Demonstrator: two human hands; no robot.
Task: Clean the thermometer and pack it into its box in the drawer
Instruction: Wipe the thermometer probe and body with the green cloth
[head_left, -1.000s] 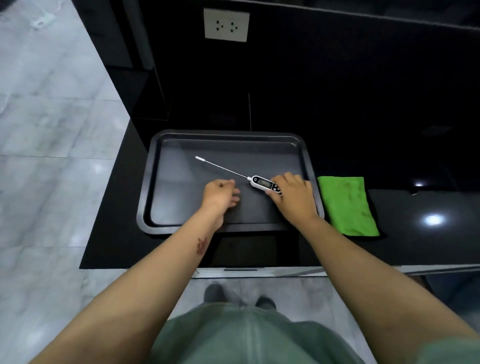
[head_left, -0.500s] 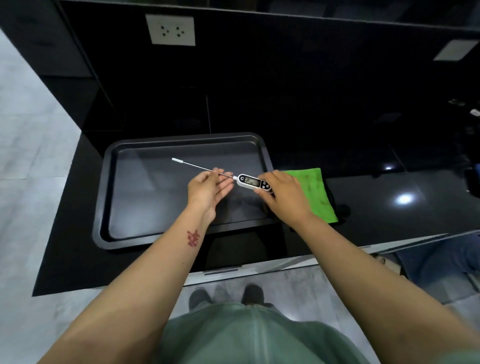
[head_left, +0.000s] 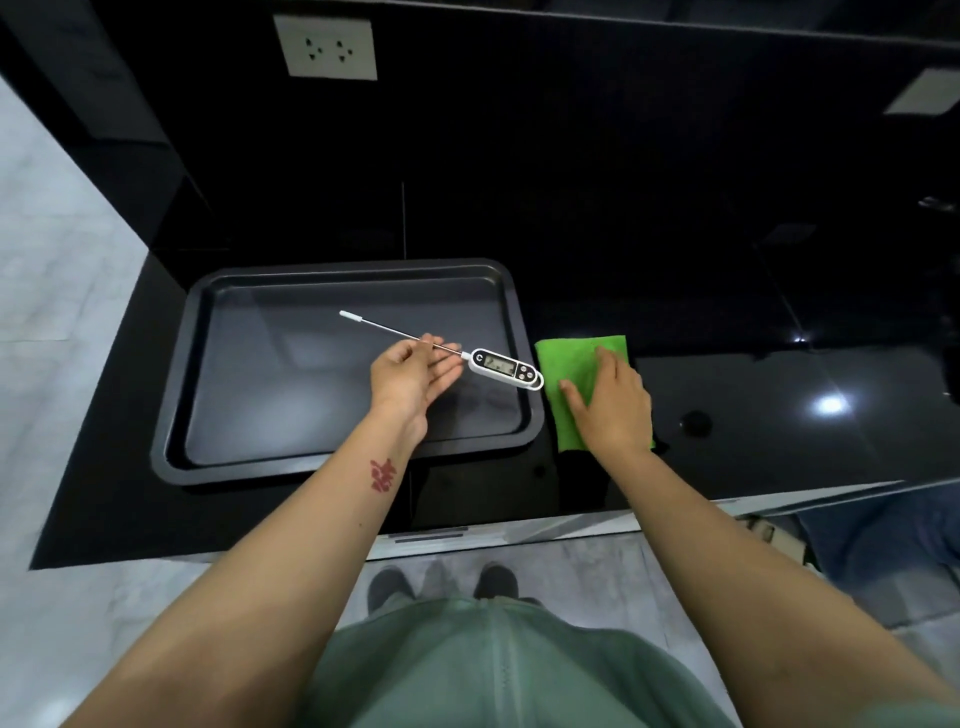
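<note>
A white digital probe thermometer (head_left: 505, 368) with a long metal probe and a white tip cap hangs over the right part of the dark baking tray (head_left: 343, 280). My left hand (head_left: 413, 375) holds it by the probe, close to the body, between thumb and fingers. To the right of the tray a green cloth (head_left: 576, 364) lies flat on the black counter. On the cloth rests my right hand (head_left: 610, 402), palm down with fingers spread. No box or open drawer is visible.
The black glossy counter (head_left: 779, 415) runs to the right, with a small round hole (head_left: 695, 422) near the cloth. A wall socket (head_left: 326, 48) sits on the dark back wall. A drawer front edge (head_left: 431, 535) shows below the counter. Grey floor lies at the left.
My right hand let go of the thermometer body and moved right onto the green cloth. My left hand took hold of the probe and now carries the thermometer alone.
</note>
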